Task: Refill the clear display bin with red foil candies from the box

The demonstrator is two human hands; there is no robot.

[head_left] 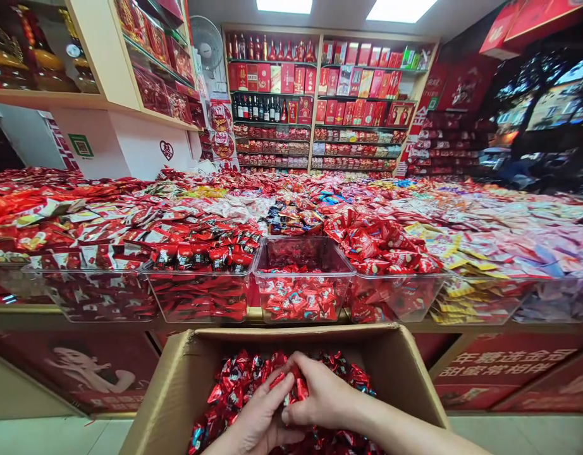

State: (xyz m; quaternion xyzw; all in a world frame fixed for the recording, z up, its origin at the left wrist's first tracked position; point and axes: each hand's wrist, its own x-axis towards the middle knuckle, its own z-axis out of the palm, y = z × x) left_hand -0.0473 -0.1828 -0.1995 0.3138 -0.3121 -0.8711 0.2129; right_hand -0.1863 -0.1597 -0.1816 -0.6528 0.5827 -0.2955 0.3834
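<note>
An open cardboard box (161, 392) stands before me, holding many shiny red foil-wrapped candies (237, 382). Inside it, my left hand (265, 407) and my right hand (320, 392) are cupped together around a small handful of these candies. A few wrappers show between the fingers; how many pieces are gripped is hidden. Beyond the box's far edge sits a clear plastic bin (305, 275), partly filled with red-wrapped candies. Its upper back part shows bare wall.
Neighbouring clear bins hold heaped black-and-red packets (210, 253), red packets (386, 246) and yellow packets (466, 259). More wrapped sweets spread across the counter behind. Shelves (315, 95) with bottles and red boxes line the back wall, beside a fan (206, 47).
</note>
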